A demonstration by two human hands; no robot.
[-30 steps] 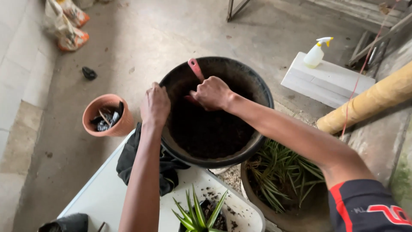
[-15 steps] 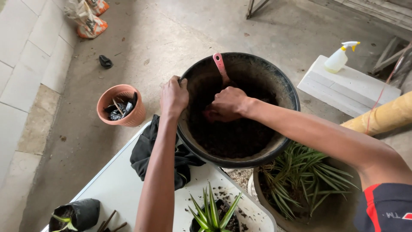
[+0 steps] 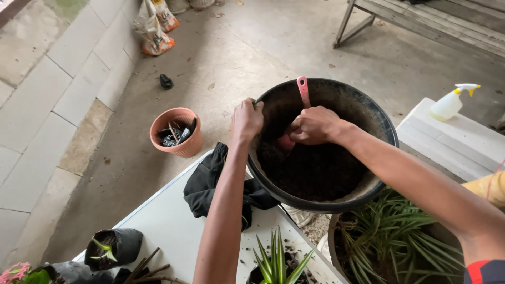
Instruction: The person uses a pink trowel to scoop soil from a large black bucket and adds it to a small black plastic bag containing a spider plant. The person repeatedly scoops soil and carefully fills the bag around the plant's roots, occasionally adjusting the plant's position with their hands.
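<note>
A large black tub [image 3: 381, 118] half full of dark soil [image 3: 315, 173] rests on the far corner of a white table [image 3: 163, 223]. My left hand [image 3: 247, 118] grips the tub's near-left rim. My right hand [image 3: 314, 125] is closed around a pink trowel [image 3: 303, 92], whose handle sticks up above my fist while its blade digs into the soil. A small spiky green plant in a black pot [image 3: 276, 263] stands on the table just below the tub.
A black cloth [image 3: 208, 184] lies under my left arm. A terracotta pot [image 3: 176, 131] with scraps sits on the concrete floor. A spray bottle [image 3: 451, 102] stands on a white block; a big planter of striped leaves [image 3: 405, 236] is at lower right. Small black seedling bag [image 3: 113, 247] at lower left.
My view has shifted, so everything sits further right and lower in frame. My right hand has pushed the trowel deeper along the tub's left side. My left hand keeps its grip on the rim.
</note>
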